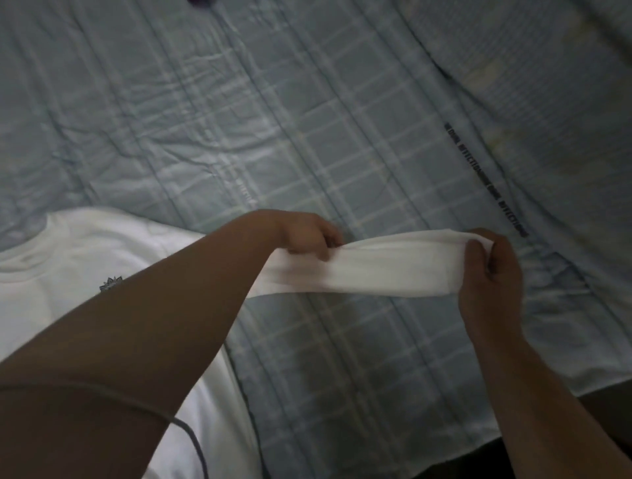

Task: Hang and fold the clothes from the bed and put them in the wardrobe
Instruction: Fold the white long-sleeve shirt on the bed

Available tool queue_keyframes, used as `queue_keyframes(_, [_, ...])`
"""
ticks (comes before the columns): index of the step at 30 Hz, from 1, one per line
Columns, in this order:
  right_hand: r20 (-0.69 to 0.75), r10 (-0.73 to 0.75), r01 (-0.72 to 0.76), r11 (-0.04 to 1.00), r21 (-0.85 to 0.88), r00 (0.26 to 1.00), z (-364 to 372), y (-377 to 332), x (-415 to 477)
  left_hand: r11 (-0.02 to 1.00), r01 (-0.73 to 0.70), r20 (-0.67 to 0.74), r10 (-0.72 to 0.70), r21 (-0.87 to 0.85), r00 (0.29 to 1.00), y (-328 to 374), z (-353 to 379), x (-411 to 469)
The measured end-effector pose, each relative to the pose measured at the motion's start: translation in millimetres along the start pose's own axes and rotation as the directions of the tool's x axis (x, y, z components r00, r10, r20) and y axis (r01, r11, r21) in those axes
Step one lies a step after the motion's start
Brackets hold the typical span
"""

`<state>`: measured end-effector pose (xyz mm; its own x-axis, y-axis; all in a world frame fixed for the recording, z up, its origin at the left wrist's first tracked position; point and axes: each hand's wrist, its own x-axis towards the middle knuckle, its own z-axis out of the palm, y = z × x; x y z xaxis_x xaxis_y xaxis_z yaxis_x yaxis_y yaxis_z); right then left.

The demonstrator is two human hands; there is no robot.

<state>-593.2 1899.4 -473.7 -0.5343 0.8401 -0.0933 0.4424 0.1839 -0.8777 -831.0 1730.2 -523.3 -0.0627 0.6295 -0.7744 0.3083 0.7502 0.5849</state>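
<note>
A white T-shirt (68, 273) with a small grey chest emblem lies flat on the bed at the left, its neckline toward the upper left. One sleeve (386, 270) is pulled out to the right and lifted off the bedding. My left hand (307, 236) grips the sleeve near the shoulder, my forearm crossing over the shirt's body. My right hand (489, 273) pinches the sleeve's end, stretching it taut between both hands.
The bed (273, 119) is covered with a pale blue checked sheet, wrinkled, with a strip of dark printed text (485, 177) at the right. A dark purple object (201, 2) peeks in at the top edge. The bed's near edge (547, 427) runs at the lower right.
</note>
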Motion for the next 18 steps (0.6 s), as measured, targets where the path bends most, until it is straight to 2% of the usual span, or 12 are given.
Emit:
queue_keyframes(3, [-0.014, 0.008, -0.008, 1.0, 0.008, 1.0, -6, 3, 2, 0.97, 0.1, 0.112, -0.076, -0.22, 0.991, 7, -8, -3])
queue_keyframes(6, [-0.02, 0.031, -0.031, 0.999, 0.009, 0.999, -10, 10, 1, 0.944, 0.064, 0.066, -0.045, -0.324, 0.997, 9, -17, -9])
queue_keyframes(8, [-0.005, 0.033, -0.033, 0.999, -0.009, 0.999, -10, 13, 0, 0.987, -0.013, -0.125, -0.007, -0.157, 0.992, 18, -24, -14])
queue_keyframes(11, [-0.019, 0.056, -0.056, 0.997, -0.044, 0.998, -7, 19, 3, 0.981, -0.039, -0.408, 0.114, 0.188, 0.906, 30, -26, -12])
queue_keyframes(13, [-0.038, 0.089, -0.093, 0.991, -0.099, 0.995, -3, 30, 9, 0.975, -0.059, -0.51, 0.163, 0.214, 0.845, 35, -23, -7])
queue_keyframes(16, [-0.039, 0.181, -0.185, 0.966, -0.182, 0.983, 3, 52, 21, 0.981, -0.116, -0.618, 0.186, 0.152, 0.764, 30, -11, 8])
queue_keyframes(18, [-0.026, 0.214, -0.212, 0.931, -0.297, 0.976, 7, 65, 27, 0.991, -0.123, -0.628, 0.133, 0.059, 0.767, 22, 5, 21])
